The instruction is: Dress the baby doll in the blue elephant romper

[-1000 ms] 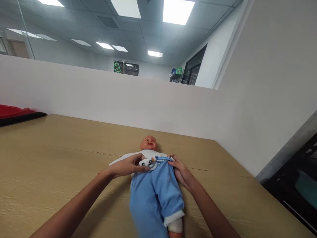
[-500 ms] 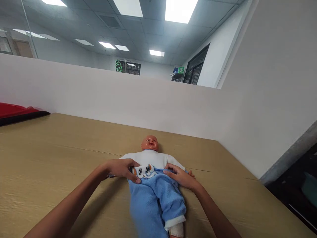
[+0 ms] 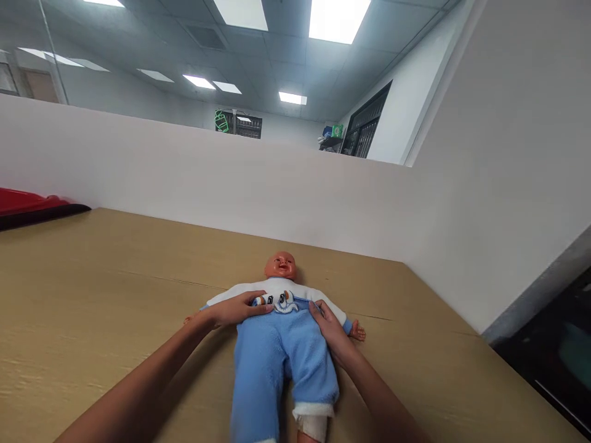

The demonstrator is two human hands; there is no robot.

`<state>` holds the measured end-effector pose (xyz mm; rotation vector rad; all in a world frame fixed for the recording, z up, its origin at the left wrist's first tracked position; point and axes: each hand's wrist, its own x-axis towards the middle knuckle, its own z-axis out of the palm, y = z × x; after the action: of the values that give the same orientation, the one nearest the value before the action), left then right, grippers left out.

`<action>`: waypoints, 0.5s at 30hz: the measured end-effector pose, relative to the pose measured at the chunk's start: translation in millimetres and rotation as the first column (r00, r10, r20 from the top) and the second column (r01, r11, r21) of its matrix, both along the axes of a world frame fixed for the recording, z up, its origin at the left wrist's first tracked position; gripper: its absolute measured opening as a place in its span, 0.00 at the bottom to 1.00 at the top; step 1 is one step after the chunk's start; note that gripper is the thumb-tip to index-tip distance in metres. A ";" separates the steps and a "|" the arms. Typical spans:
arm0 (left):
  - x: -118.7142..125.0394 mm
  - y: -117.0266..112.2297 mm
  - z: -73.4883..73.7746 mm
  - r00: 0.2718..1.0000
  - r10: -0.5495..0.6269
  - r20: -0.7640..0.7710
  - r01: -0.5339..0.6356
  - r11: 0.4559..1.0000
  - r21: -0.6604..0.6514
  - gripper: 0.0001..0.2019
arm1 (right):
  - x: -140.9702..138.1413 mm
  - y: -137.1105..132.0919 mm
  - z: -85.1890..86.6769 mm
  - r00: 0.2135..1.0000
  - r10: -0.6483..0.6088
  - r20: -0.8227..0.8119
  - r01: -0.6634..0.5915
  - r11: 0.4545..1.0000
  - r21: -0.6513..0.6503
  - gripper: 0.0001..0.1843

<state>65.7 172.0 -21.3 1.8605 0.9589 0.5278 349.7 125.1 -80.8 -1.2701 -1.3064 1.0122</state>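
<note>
A baby doll lies on its back with its head away from me, dressed in a white long-sleeved top with blue cuffs. Blue fleece trousers with a stitched animal face at the top cover its belly and legs. My left hand pinches their upper edge beside the stitched face, thumb in front. On the other side, my right hand grips the same edge between thumb and fingers. A white cuff rings the right-hand trouser leg, with a whitish sock below it; the other foot is out of frame.
The doll rests on a tan tabletop. A low white wall with glass above borders its far side. A red object with a black edge sits at the far left. Dark items stand beyond the table at right.
Both hands have drawn the trousers' upper edge toward the doll's head. The cloth over the legs is smoother, and the doll's left-side hand now shows past my left wrist.
</note>
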 end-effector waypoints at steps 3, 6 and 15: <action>-12.3 4.4 6.4 0.995 -0.081 -0.053 0.081 0.997 -0.015 0.28 | 4.3 4.9 -4.3 0.996 -0.011 0.091 0.009 1.000 0.017 0.32; -32.6 6.5 14.6 0.979 -0.187 -0.086 0.180 0.980 -0.090 0.23 | 13.2 2.4 -1.0 0.985 0.072 0.157 -0.070 0.997 -0.018 0.27; -53.1 4.2 6.3 0.901 -0.411 -0.142 0.376 0.900 -0.220 0.19 | 64.5 -20.3 40.4 0.819 0.525 0.233 -0.481 0.849 -0.219 0.32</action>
<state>12.6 176.1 -15.0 1.8861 0.6901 0.0146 414.3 104.8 -40.4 -1.2385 -1.8901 1.3528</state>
